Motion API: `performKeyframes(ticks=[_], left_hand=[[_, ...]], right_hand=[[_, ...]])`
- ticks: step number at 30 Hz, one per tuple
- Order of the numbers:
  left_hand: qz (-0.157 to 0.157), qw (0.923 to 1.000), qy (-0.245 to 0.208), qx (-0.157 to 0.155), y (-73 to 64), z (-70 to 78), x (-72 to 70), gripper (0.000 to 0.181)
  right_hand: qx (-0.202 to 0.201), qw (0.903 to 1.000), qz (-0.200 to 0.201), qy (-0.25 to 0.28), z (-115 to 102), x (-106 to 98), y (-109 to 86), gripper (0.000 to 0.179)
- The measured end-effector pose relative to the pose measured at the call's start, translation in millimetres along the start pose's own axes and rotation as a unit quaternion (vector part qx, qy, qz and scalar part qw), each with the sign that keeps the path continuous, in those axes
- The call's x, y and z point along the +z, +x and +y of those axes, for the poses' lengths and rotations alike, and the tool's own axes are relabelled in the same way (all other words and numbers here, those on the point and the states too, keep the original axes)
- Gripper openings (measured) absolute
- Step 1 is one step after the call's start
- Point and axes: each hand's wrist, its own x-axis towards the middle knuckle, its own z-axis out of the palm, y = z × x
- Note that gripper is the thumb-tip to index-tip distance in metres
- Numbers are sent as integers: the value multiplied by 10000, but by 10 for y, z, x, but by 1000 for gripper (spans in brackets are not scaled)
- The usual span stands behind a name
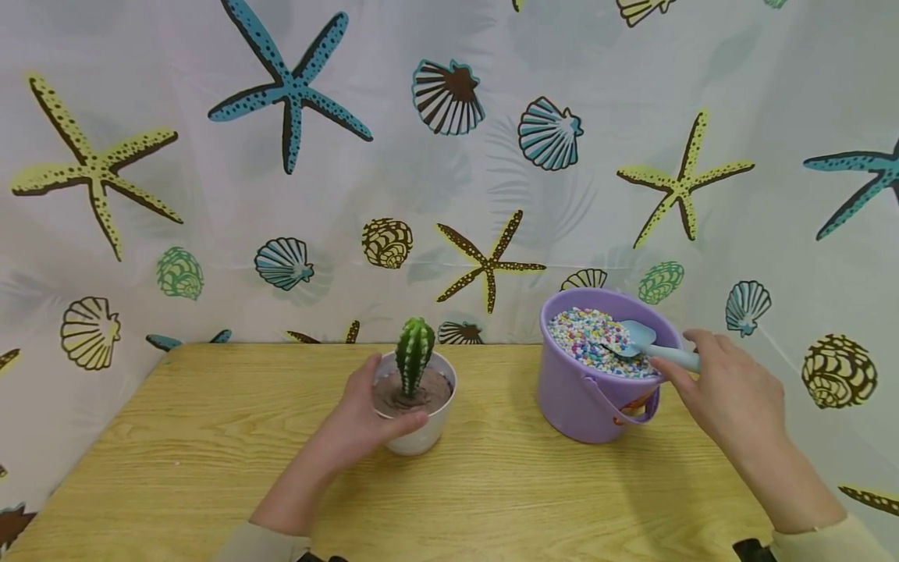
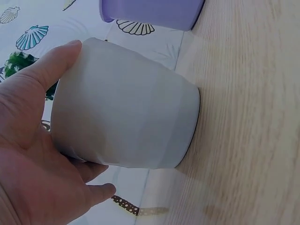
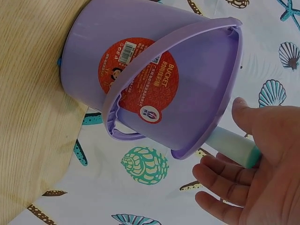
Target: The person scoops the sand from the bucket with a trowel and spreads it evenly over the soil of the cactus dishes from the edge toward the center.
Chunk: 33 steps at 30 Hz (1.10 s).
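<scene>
My left hand (image 1: pixel 367 410) holds a white flowerpot (image 1: pixel 420 437) at its rim, thumb along the near side and fingers round the left side. In the left wrist view its thumb (image 2: pixel 65 58) lies at the pot's rim. A small green cactus (image 1: pixel 414 359) rises from brown soil in the pot, which stands on the table. On the right, my right hand (image 1: pixel 737 386) is spread around the pale blue handle of a toy shovel (image 1: pixel 677 357). Thumb and fingers stand apart there, with the handle's end near the palm in the right wrist view. The shovel's blade rests on colourful beads (image 1: pixel 590 336).
A purple bucket (image 1: pixel 572 398) contains the beads, its handle hanging down at the front and a red label (image 3: pixel 140 79) on its side. Wooden tabletop (image 1: pixel 492 499) lies beneath everything. Behind hangs a white curtain (image 1: pixel 393 172) printed with starfish and shells.
</scene>
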Motion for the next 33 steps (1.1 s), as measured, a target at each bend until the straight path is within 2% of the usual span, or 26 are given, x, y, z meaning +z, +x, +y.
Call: performKeyframes(ticks=[14, 24, 28, 33], left_hand=[[-108, 9998, -41, 178, -16, 55, 126, 130], [-218, 9995, -137, 175, -48, 113, 242, 131], [-233, 9995, -138, 163, -61, 135, 281, 132], [-295, 9992, -128, 250, -68, 137, 314, 130]], right_hand=[[18, 9994, -303, -148, -15, -24, 58, 78], [85, 9977, -628, -244, 13, -45, 95, 88], [78, 9970, -735, -228, 20, -54, 109, 82], [67, 9963, -836, -169, 19, -77, 126, 66]])
